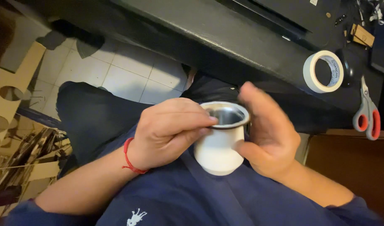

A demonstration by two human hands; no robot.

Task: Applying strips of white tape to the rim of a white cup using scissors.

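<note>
Small white cup with polished metal lining and rim (219, 152) sits over the lap against the dark blue shirt (192, 196), between both hands; left hand (169, 132), red cord at wrist, fingers curled, fingertips pinched on the near rim; right hand (269, 134) thumb touching the cup wall, fingers spread open, blurred. Beyond, on the black tabletop (242, 37): roll of white tape (323, 71); red-and-grey-handled scissors (367, 111).
</note>
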